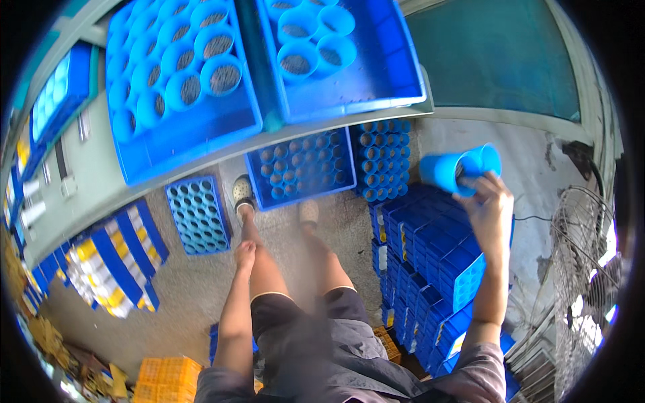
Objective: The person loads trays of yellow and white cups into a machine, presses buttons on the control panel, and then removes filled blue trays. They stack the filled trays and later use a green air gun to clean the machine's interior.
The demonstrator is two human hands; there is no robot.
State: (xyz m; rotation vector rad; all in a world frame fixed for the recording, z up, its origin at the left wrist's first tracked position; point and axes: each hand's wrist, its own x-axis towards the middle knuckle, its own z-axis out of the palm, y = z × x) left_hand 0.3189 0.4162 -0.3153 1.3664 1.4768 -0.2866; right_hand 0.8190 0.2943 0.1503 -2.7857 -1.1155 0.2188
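Observation:
My right hand [489,201] is raised at the right and grips light blue cups [447,169] by their rims, two of them side by side and tilted. Something dark shows inside one. My left hand [246,252] hangs low over my left leg, fingers curled in, with nothing seen in it. In front of me, a blue tray [175,151] on the bench carries rows of light blue cups with grey grainy contents. Beside it, a second blue tray [396,74] holds several similar cups at its left side, leaving bare tray floor at its right.
Under the bench edge sit another cup-filled blue tray [306,199] and stacked cups [384,161]. Tall stacks of blue crates [430,235] stand at my right, near a caged fan [578,282]. A smaller cup tray [198,215] lies on the floor; orange crates [168,376] are lower left.

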